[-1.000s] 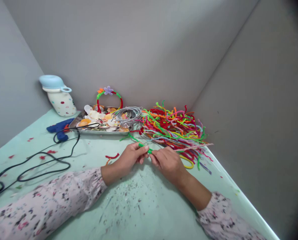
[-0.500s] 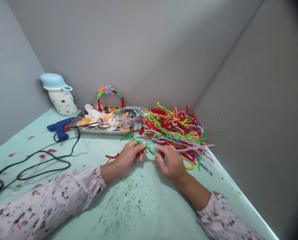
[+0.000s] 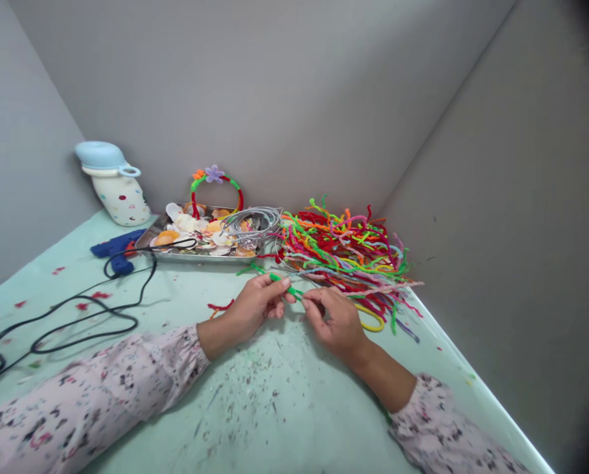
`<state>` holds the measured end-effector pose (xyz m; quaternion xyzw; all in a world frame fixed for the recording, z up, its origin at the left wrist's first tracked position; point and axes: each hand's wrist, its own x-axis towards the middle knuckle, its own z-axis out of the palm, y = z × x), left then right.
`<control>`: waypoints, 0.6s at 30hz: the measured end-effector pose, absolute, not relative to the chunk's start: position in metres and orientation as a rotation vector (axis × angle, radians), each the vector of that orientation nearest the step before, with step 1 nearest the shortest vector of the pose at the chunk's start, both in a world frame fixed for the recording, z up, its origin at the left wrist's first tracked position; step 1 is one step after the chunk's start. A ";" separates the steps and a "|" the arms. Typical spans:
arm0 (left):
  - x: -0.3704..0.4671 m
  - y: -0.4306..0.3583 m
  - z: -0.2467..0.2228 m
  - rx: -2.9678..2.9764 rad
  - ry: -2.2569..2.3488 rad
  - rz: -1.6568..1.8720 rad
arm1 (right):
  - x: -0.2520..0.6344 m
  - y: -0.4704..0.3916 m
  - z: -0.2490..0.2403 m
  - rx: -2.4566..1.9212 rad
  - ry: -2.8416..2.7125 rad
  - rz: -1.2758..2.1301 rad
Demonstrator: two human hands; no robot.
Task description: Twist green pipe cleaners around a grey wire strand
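One green strand (image 3: 295,291) runs slantwise between the left hand (image 3: 257,304) and the right hand (image 3: 335,322), above the counter (image 3: 294,408). The left hand pinches it between thumb and fingers, the strand's upper tip poking out past the thumb; the right hand pinches it lower down, fingers curled. Just beyond the right hand spreads a heap of bright strands (image 3: 344,243). Beyond the left hand sits a metal tray (image 3: 205,259) of shells (image 3: 190,225), with grey wire (image 3: 255,227) coiled at its right end. Farther left are a blue glue gun (image 3: 111,249) and a bottle (image 3: 124,201).
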<state>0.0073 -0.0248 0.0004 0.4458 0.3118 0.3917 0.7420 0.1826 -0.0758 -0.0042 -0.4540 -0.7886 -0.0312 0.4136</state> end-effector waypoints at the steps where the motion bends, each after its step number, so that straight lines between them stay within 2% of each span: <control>1: 0.007 -0.025 0.001 0.979 0.687 0.859 | 0.183 -0.076 -0.004 -1.140 -1.982 -0.077; 18: 0.008 -0.026 0.003 1.028 0.745 0.881 | 0.183 -0.076 -0.005 -1.136 -1.976 -0.075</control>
